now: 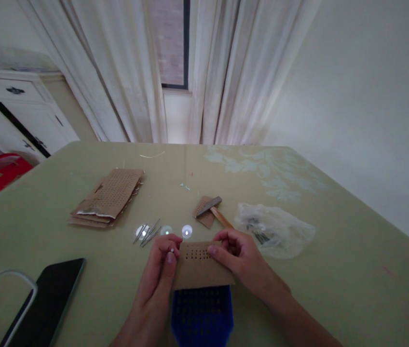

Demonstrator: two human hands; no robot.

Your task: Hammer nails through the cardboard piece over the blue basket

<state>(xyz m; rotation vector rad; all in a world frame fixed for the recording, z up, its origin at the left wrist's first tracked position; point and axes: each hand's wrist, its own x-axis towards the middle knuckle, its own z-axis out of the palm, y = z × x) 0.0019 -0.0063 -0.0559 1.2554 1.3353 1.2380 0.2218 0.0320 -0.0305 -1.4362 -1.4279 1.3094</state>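
Observation:
A brown cardboard piece [200,274] with rows of small punched holes is above the near end of a blue perforated plastic basket [202,318]. My right hand [238,255] grips the cardboard at its upper right, thumb on top by the holes and fingers behind. At the left edge of the cardboard, my left hand [161,270] is closed, with a nail [172,250] between thumb and forefinger; only its head shows. Several loose nails [147,233] lie on the table just beyond my left hand. A hammer [219,215] with a wooden handle rests beyond my right hand.
Under the hammer's head lies a small perforated cardboard piece [204,221]. A clear plastic bag [280,233] with nails sits to the right. Stacked perforated cardboard sheets [112,195] are at the back left. A black tablet [50,294] with a white cable [20,273] lies front left.

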